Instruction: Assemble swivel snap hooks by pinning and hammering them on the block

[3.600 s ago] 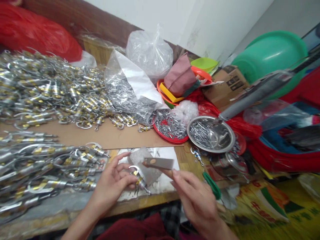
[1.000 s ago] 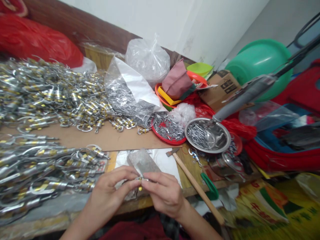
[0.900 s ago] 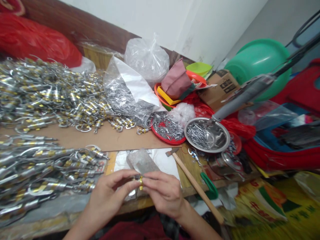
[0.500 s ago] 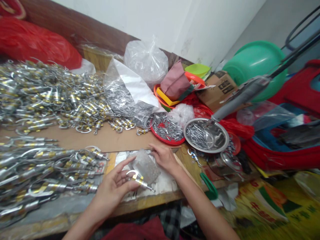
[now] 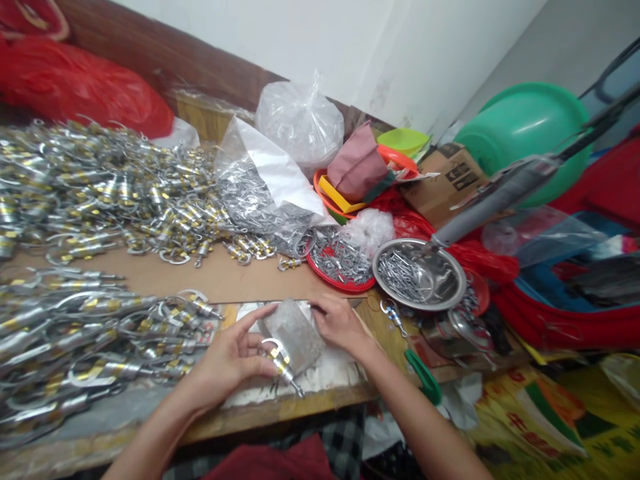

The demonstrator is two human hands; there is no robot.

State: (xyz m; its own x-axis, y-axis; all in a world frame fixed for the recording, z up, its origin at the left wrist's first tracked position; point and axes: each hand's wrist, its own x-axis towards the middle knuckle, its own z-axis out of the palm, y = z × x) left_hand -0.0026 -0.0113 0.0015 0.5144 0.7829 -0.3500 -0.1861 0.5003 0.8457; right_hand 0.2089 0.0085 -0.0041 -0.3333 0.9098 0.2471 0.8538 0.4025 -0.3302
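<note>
My left hand (image 5: 233,363) holds a small silver metal fitting (image 5: 283,365) with a curved hook, a brass-coloured nut and a thin shaft, its end tilted down to the right. The index finger of that hand reaches to the top edge of a grey, translucent-looking block (image 5: 295,337) just behind the fitting. At the block's upper right is my right hand (image 5: 340,325), fingers curled together; what they pinch, if anything, is hidden. Under the block lies a stained white sheet (image 5: 340,377) on the wooden table. Rows of similar fittings (image 5: 110,333) lie left of my left hand.
A large heap of fittings (image 5: 110,187) covers the back left. Behind my right hand stand a red tray (image 5: 345,287) of small metal parts and a steel bowl (image 5: 457,293) of pins. One fitting (image 5: 394,317) with blue bits and a green-handled tool (image 5: 423,377) lie to the right.
The fitting in my left hand has tilted more steeply downward. My right hand has curled its fingers in at the block's edge. The view has shifted slightly.
</note>
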